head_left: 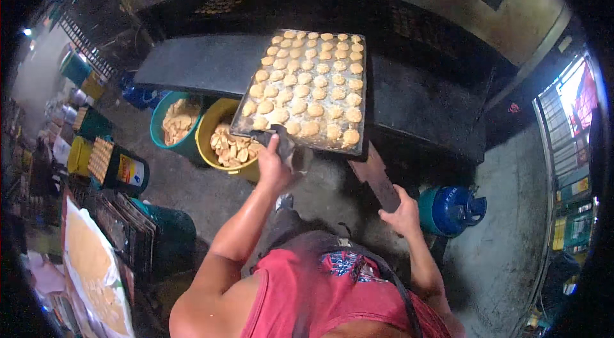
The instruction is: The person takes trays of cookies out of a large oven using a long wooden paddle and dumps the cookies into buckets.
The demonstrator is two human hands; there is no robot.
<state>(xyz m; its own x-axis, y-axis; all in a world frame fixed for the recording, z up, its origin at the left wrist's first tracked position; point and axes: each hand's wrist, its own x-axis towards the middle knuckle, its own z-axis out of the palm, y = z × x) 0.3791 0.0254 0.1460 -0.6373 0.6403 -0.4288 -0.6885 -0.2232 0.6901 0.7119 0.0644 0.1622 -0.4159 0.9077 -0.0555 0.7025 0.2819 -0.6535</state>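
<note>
A dark baking tray (365,92) carries several rows of small round golden cookies (299,106) on a whitish, dusted surface. My left hand (275,170) grips the tray's near left corner through a dark, worn cloth (298,154), thumb on top. My right hand (403,211) is closed around the near end of a long, flat, brownish paddle (376,178). The paddle's far end reaches to the tray's near right corner; whether it bears the tray from below is hidden. The tray overlaps the front of a dark ledge (204,60).
Behind the ledge is a wide, dark oven opening (307,8) with more trays inside. Left of me stand a yellow bucket (203,140) and a teal bucket (157,124) full of baked pieces. A blue gas cylinder (451,210) is on my right; stacked trays (131,226) stand lower left.
</note>
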